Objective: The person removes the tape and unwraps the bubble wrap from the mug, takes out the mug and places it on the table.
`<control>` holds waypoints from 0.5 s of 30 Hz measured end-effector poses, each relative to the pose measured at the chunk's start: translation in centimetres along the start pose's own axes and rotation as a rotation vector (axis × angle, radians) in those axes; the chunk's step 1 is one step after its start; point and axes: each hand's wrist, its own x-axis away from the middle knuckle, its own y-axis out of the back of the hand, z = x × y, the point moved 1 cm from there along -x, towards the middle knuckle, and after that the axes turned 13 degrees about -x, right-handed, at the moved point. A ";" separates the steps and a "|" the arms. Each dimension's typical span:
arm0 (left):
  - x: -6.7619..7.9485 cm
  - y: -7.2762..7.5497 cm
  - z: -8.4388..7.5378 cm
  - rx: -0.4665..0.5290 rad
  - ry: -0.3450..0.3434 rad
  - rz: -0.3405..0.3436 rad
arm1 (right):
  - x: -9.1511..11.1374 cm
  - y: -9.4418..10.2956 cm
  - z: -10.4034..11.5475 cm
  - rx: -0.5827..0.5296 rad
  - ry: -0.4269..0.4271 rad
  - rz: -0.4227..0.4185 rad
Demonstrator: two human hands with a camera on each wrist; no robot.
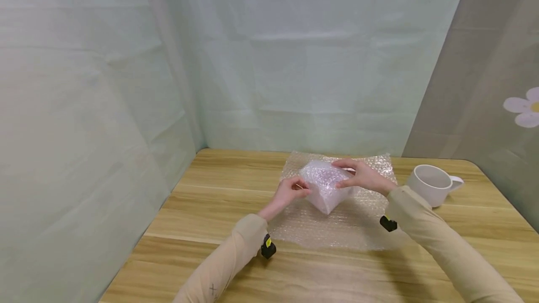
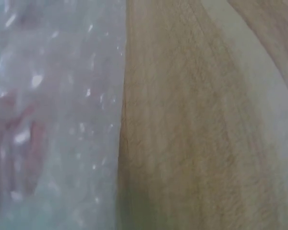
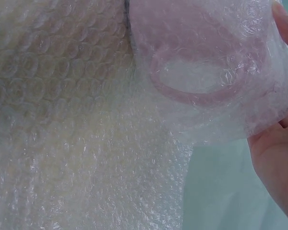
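Note:
A pink mug [image 3: 182, 24] is wrapped in bubble wrap, forming a bundle [image 1: 323, 181] whose folded corner points toward the person. Through the clear film in the right wrist view, its looped handle [image 3: 197, 99] shows. My right hand [image 1: 365, 177] grips the bundle from the right, fingers spread over its upper side and thumb nearer the front. At the left side, my left hand [image 1: 290, 190] pinches the wrap between thumb and fingers. Blurred fingers show through the film [image 2: 81, 124] in the left wrist view. Beneath the bundle lies a flat bubble wrap sheet [image 1: 328, 230].
A white mug [image 1: 430, 190] stands right of the sheet, beside the right sleeve, its handle turned right. All of this rests on a wooden table [image 1: 219, 191]. Pale cloth curtains [image 1: 303, 69] hang behind the table and along its left side.

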 end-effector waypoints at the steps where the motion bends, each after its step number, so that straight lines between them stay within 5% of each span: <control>1: 0.2 0.1 -0.4 0.003 -0.006 -0.007 | 0.0 0.0 0.1 0.001 0.005 0.000; 7: 0.8 0.7 -2.3 -0.023 -0.059 -0.022 | 0.1 -0.1 0.2 0.007 -0.005 -0.009; 15: 0.7 0.7 -1.8 0.038 -0.052 0.054 | 0.3 -0.3 1.1 0.008 -0.020 -0.007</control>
